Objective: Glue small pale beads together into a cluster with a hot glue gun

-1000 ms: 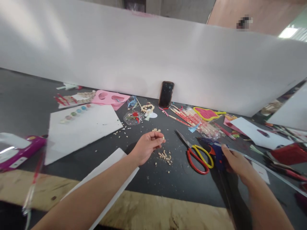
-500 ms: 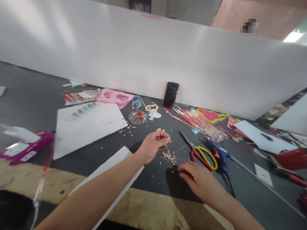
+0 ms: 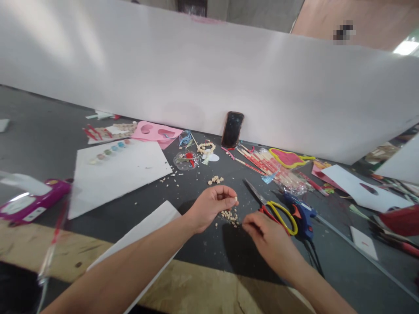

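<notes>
My left hand (image 3: 214, 206) is over the middle of the dark table, thumb and fingertips pinched on a small pale bead-like piece (image 3: 235, 199). Just beneath those fingertips is a scattered pile of similar beige pieces (image 3: 231, 216), partly hidden by the hand. A smaller cluster (image 3: 215, 179) of them lies beyond. My right hand (image 3: 266, 235) is close by on the right, its thumb and fingers pressed together; I cannot make out anything between them. Behind it rest scissors (image 3: 282, 213) with red and yellow handles, partly covered. A blue glue gun (image 3: 303, 217) lies to their right.
A phone (image 3: 233, 129) leans against the white partition (image 3: 196, 65). White boards (image 3: 121, 174) and pink cut-out sheets (image 3: 152, 131) are at the left, near a purple glue gun (image 3: 36, 203). Wrapped red-patterned sticks (image 3: 268, 168) and a yellow-edged pink shape (image 3: 286, 158) lie back right.
My right hand has let go of the blue glue gun and come left to the bead-like pieces, fingers closing together. My left hand, still pinching its piece, has moved slightly right and nearer.
</notes>
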{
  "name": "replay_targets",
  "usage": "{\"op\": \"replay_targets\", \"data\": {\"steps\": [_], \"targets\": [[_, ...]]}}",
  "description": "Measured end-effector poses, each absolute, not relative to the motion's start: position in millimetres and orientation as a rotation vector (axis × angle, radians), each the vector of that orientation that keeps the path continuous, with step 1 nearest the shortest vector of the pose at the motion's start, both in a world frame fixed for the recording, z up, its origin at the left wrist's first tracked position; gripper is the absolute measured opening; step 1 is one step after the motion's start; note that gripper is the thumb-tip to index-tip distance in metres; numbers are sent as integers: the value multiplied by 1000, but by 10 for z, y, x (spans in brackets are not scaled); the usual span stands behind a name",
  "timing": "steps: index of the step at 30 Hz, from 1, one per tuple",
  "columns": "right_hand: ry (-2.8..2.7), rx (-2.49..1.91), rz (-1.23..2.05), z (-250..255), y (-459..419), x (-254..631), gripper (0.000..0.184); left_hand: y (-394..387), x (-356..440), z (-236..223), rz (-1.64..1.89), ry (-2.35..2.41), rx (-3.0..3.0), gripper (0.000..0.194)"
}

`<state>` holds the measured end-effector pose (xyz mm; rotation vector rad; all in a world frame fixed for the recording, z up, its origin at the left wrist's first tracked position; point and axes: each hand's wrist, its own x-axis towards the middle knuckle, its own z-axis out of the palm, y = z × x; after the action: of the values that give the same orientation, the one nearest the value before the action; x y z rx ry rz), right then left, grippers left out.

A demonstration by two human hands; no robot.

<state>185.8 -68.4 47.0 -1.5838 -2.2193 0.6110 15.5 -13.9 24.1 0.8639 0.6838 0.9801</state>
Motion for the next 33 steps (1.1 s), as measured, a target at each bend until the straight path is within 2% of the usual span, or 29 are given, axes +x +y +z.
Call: {"op": "replay_targets", "data": {"steps": [6, 13, 33], "targets": [[-1627, -1600, 977, 566, -603, 2056, 18, -226, 208, 232, 895, 671, 895, 25], [-1492, -1513, 1198, 437, -670, 1911, 18, -285, 272, 206, 834, 704, 947, 20], [-1483, -1511, 1188, 372, -710, 1875, 19, -316, 337, 156, 816, 748, 1092, 15]]}}
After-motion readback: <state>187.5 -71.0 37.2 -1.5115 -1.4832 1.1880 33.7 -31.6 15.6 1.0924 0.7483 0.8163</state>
